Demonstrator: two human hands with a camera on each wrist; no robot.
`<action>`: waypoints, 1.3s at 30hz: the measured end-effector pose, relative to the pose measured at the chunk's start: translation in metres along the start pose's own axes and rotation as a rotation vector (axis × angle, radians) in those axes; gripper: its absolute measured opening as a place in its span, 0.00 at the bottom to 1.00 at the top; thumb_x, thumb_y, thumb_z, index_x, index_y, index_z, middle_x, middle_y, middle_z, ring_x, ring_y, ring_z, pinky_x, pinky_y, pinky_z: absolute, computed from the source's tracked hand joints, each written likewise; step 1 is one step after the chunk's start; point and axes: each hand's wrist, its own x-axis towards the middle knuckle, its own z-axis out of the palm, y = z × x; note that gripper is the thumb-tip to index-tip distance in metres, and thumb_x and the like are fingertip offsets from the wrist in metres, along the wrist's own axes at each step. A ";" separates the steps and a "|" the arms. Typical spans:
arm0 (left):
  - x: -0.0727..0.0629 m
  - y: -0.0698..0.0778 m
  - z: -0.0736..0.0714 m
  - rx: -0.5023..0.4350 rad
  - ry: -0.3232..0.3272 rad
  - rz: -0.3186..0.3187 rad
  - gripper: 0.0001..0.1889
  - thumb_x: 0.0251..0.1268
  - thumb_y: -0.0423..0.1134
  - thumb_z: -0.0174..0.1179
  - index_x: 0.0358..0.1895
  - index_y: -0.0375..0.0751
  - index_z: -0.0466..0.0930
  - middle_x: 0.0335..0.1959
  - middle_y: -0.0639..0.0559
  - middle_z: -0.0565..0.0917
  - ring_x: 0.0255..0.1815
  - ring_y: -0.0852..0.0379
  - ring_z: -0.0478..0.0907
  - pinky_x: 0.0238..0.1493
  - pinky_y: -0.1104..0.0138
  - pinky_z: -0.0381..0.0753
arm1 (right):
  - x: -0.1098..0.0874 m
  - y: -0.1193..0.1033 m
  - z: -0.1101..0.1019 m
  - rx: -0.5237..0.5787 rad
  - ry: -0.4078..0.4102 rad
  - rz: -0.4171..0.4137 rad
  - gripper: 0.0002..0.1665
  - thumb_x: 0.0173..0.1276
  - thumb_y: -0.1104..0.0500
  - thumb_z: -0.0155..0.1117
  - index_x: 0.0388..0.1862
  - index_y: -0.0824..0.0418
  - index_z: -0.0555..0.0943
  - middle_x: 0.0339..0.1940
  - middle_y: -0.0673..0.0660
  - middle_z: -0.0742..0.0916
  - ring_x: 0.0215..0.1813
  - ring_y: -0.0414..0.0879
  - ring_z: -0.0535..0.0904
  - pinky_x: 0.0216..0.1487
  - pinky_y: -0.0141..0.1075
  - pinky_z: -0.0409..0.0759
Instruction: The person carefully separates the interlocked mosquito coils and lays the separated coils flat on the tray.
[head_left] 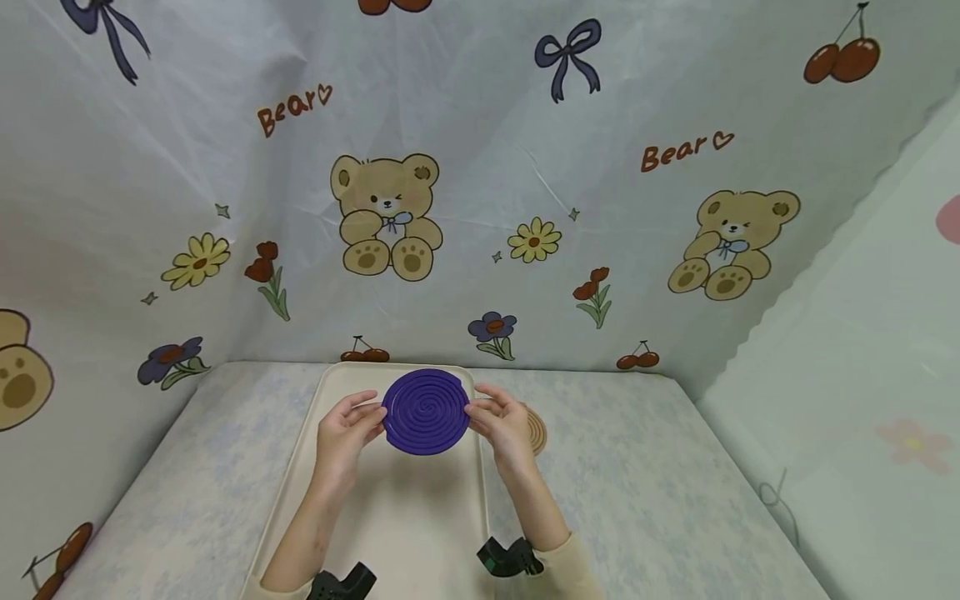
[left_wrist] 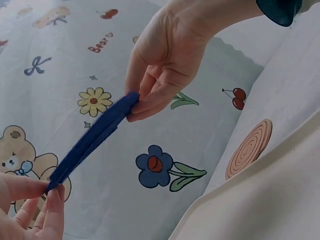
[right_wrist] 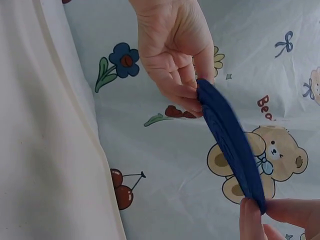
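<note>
Between both hands a round purple coaster (head_left: 427, 412) with a spiral groove is held up above a cream tray (head_left: 405, 517). My left hand (head_left: 347, 433) pinches its left edge between thumb and fingers. On the opposite edge, my right hand (head_left: 504, 423) pinches it the same way. Seen nearly edge-on in the left wrist view, the coaster (left_wrist: 92, 142) looks thin and slightly bowed. A tan spiral coaster (head_left: 537, 429) lies on the table just right of the tray, partly hidden behind my right hand in the head view.
The tray's raised rim (head_left: 483, 492) runs along its right side. The pale mottled table (head_left: 615, 467) extends to both sides. A cloth (head_left: 480, 192) printed with bears and flowers hangs behind the table, and a white panel (head_left: 862, 350) stands at the right.
</note>
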 end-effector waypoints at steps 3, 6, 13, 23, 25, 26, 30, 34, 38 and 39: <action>-0.001 0.001 0.000 -0.017 0.013 0.005 0.18 0.61 0.25 0.59 0.55 0.31 0.72 0.26 0.66 0.82 0.29 0.69 0.80 0.37 0.75 0.83 | 0.000 0.001 0.000 -0.035 -0.006 -0.004 0.23 0.59 0.74 0.61 0.56 0.71 0.74 0.26 0.47 0.84 0.28 0.36 0.81 0.35 0.29 0.84; 0.000 0.001 -0.001 -0.028 0.004 0.007 0.19 0.61 0.26 0.59 0.56 0.29 0.71 0.26 0.66 0.82 0.29 0.69 0.79 0.37 0.75 0.83 | 0.000 0.001 0.000 -0.043 -0.006 -0.010 0.24 0.59 0.74 0.62 0.56 0.71 0.74 0.26 0.46 0.84 0.28 0.36 0.81 0.34 0.28 0.83; 0.001 0.000 0.000 -0.002 -0.008 -0.002 0.22 0.61 0.24 0.58 0.59 0.33 0.68 0.26 0.65 0.81 0.28 0.69 0.80 0.36 0.76 0.83 | 0.000 0.002 -0.002 -0.023 0.003 -0.042 0.25 0.59 0.74 0.62 0.56 0.76 0.72 0.27 0.46 0.85 0.29 0.35 0.82 0.34 0.27 0.83; 0.002 -0.002 0.002 -0.029 -0.004 -0.001 0.19 0.60 0.21 0.57 0.53 0.34 0.66 0.23 0.67 0.81 0.27 0.69 0.79 0.36 0.76 0.83 | 0.000 0.001 -0.002 0.035 0.004 -0.009 0.22 0.60 0.75 0.60 0.55 0.74 0.73 0.25 0.47 0.86 0.25 0.36 0.83 0.30 0.27 0.83; 0.002 -0.002 0.002 -0.034 -0.001 -0.005 0.18 0.61 0.21 0.56 0.52 0.35 0.66 0.23 0.67 0.81 0.27 0.69 0.79 0.36 0.76 0.83 | 0.000 0.001 -0.001 0.048 0.003 -0.003 0.22 0.60 0.75 0.60 0.55 0.74 0.73 0.25 0.47 0.86 0.25 0.37 0.83 0.29 0.27 0.84; 0.002 -0.001 0.002 -0.034 -0.001 -0.005 0.18 0.61 0.22 0.57 0.52 0.35 0.65 0.23 0.67 0.81 0.27 0.69 0.79 0.36 0.76 0.83 | 0.000 0.001 -0.001 0.054 0.001 -0.003 0.22 0.60 0.75 0.59 0.55 0.75 0.72 0.24 0.47 0.86 0.25 0.37 0.83 0.29 0.27 0.84; 0.003 -0.001 0.001 -0.032 0.000 -0.009 0.17 0.61 0.23 0.57 0.52 0.35 0.65 0.24 0.67 0.81 0.28 0.69 0.80 0.36 0.76 0.83 | 0.001 0.000 0.000 0.099 0.000 0.000 0.25 0.60 0.77 0.58 0.57 0.78 0.69 0.24 0.47 0.86 0.25 0.37 0.83 0.30 0.27 0.84; 0.003 -0.001 0.000 -0.037 0.012 -0.011 0.17 0.62 0.24 0.58 0.52 0.35 0.66 0.25 0.66 0.81 0.28 0.69 0.80 0.37 0.77 0.83 | 0.001 -0.001 0.001 0.150 0.022 0.003 0.22 0.60 0.78 0.58 0.55 0.75 0.70 0.24 0.47 0.87 0.24 0.37 0.83 0.29 0.26 0.83; 0.004 -0.001 -0.002 -0.047 0.027 -0.010 0.16 0.62 0.25 0.58 0.51 0.36 0.66 0.25 0.66 0.81 0.28 0.69 0.80 0.37 0.77 0.83 | 0.000 -0.003 0.000 0.195 0.044 0.009 0.18 0.59 0.77 0.59 0.48 0.68 0.74 0.24 0.48 0.87 0.24 0.37 0.83 0.28 0.25 0.82; 0.004 -0.001 -0.002 -0.050 0.028 -0.011 0.16 0.62 0.25 0.58 0.51 0.36 0.66 0.24 0.66 0.81 0.28 0.69 0.80 0.36 0.77 0.83 | 0.000 -0.003 0.000 0.203 0.045 0.011 0.18 0.59 0.78 0.59 0.47 0.67 0.74 0.24 0.48 0.87 0.24 0.37 0.83 0.28 0.25 0.82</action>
